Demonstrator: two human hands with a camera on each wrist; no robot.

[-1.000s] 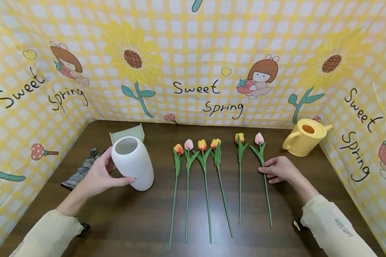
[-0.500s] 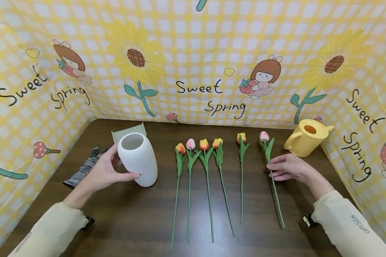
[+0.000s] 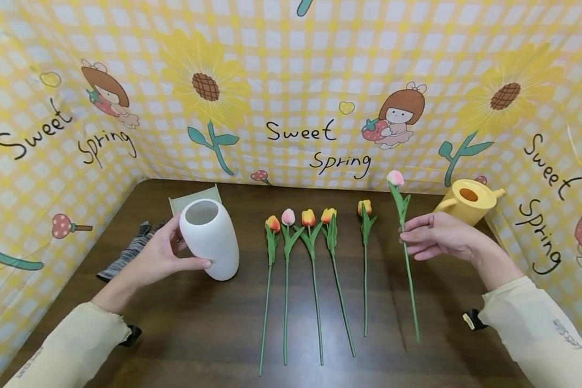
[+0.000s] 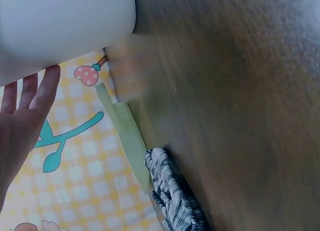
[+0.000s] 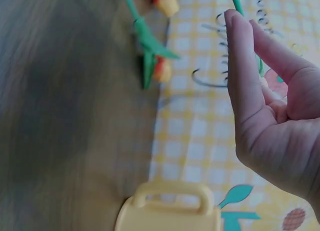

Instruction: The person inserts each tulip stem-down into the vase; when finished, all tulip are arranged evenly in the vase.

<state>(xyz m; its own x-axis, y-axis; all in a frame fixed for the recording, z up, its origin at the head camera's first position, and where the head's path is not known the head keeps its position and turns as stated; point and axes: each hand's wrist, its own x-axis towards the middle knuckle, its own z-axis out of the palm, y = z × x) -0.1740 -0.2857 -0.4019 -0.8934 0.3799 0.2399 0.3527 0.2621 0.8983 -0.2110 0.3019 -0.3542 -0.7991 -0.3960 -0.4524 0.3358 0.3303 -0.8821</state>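
My left hand (image 3: pixel 160 258) grips a white vase (image 3: pixel 213 245) by its side, thumb across the front and fingers behind; the vase leans slightly, its round mouth facing up. In the left wrist view, fingers (image 4: pixel 46 91) touch the vase wall (image 4: pixel 70 26). My right hand (image 3: pixel 441 237) pinches the stem of a pink tulip (image 3: pixel 395 178) just below its leaves. That tulip is raised off the table, flower up and stem slanting down. Left of it lies a yellow-orange tulip (image 3: pixel 365 207). Several more tulips, including another pink one (image 3: pixel 288 217), lie in a row beside the vase.
A yellow watering can (image 3: pixel 472 200) stands at the back right, behind my right hand. A grey striped knitted item (image 3: pixel 126 253) lies left of the vase, and a pale green object (image 3: pixel 194 198) sits behind it. Checked cloth (image 3: pixel 291 81) walls the brown table (image 3: pixel 213 334).
My right hand has lifted the pink tulip off the table, its flower rising toward the back cloth. The left hand and vase look nearly still.
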